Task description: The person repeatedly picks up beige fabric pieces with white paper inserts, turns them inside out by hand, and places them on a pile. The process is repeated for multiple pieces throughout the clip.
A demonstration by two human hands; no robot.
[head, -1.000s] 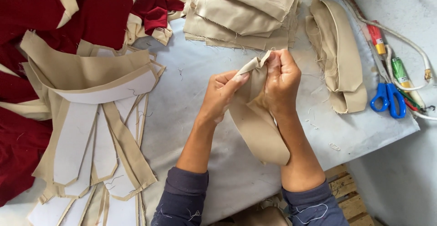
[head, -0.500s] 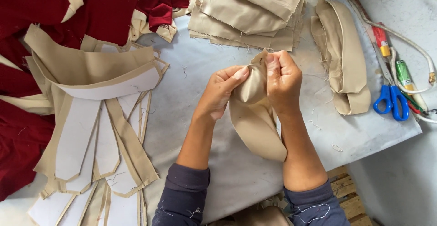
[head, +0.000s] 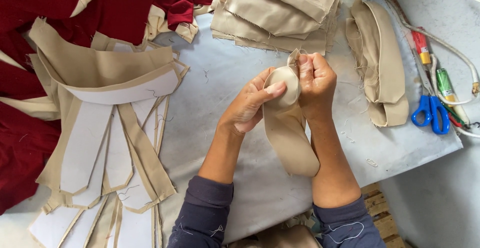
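Two hands pinch one beige fabric piece (head: pixel 287 128) above the counter (head: pixel 225 88). Left hand (head: pixel 250 105) thumbs its rounded end; right hand (head: pixel 315 80) keeps a tight grip on top.

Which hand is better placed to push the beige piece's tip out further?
Probably the left hand: its thumb lies flat on the beige piece near its top, while the right hand is fisted around the tip.
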